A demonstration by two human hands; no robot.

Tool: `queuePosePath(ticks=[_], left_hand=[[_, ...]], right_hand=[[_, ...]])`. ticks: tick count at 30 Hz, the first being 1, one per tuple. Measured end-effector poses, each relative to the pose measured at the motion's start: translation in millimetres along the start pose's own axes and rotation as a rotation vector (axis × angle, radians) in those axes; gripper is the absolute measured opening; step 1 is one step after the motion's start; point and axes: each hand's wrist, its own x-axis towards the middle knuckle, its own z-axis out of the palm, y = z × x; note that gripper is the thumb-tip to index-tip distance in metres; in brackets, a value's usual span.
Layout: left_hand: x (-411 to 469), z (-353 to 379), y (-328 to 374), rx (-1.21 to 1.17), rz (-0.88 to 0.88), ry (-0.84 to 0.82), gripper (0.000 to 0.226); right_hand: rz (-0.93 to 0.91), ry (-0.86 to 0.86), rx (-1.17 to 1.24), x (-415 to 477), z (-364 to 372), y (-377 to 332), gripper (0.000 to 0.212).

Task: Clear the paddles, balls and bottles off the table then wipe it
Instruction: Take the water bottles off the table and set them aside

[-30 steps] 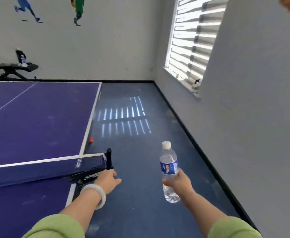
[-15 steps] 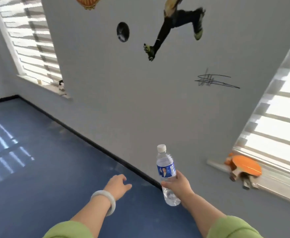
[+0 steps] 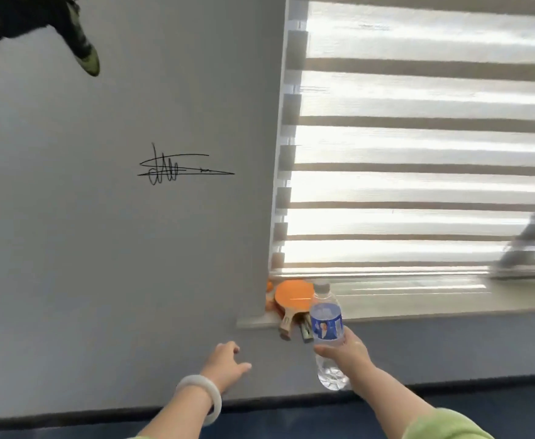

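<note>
My right hand [image 3: 345, 350] grips a clear water bottle [image 3: 326, 331] with a blue label and white cap, held upright in front of the windowsill [image 3: 418, 307]. Orange paddles [image 3: 293, 296] lie stacked at the sill's left end, handles sticking out over the edge, just left of the bottle. A small orange ball [image 3: 270, 286] sits in the corner behind them. My left hand [image 3: 226, 362] hangs in the air below the sill, fingers loosely curled, holding nothing. The table is out of view.
A grey wall [image 3: 117, 248] with a black signature decal and a player sticker fills the left. Striped blinds [image 3: 418, 137] cover the window. A blurred grey object [image 3: 532, 245] stands at the sill's right. Dark baseboard and blue floor run below.
The view has swung right from the table toward the window. The windowsill with the paddles is now close, and the bottle in my right hand is right beside them.
</note>
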Motion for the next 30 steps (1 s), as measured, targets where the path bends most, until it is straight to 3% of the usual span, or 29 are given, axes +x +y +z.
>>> queuePosePath(ticks=[6, 14, 20, 23, 26, 30], left_hand=[[78, 1, 46, 0.074, 0.080, -0.063, 0.053], [150, 18, 104, 0.104, 0.133, -0.103, 0.054], [204, 43, 143, 0.077, 0.043, -0.082, 0.054], [226, 57, 161, 0.073, -0.016, -0.071, 0.055], [246, 67, 176, 0.067, -0.067, -0.047, 0.055], [266, 80, 184, 0.048, -0.160, -0.032, 0.054]], right_hand=[[0.081, 0.134, 0.065, 63, -31, -16, 0.043], [0.177, 0.126, 0.036, 145, -50, -13, 0.052], [0.213, 0.077, -0.076, 241, -64, 1, 0.045], [0.252, 0.040, -0.121, 289, -67, 9, 0.056], [0.200, -0.030, -0.186, 324, -67, 4, 0.050], [0.115, -0.091, -0.067, 353, -56, 9, 0.053]])
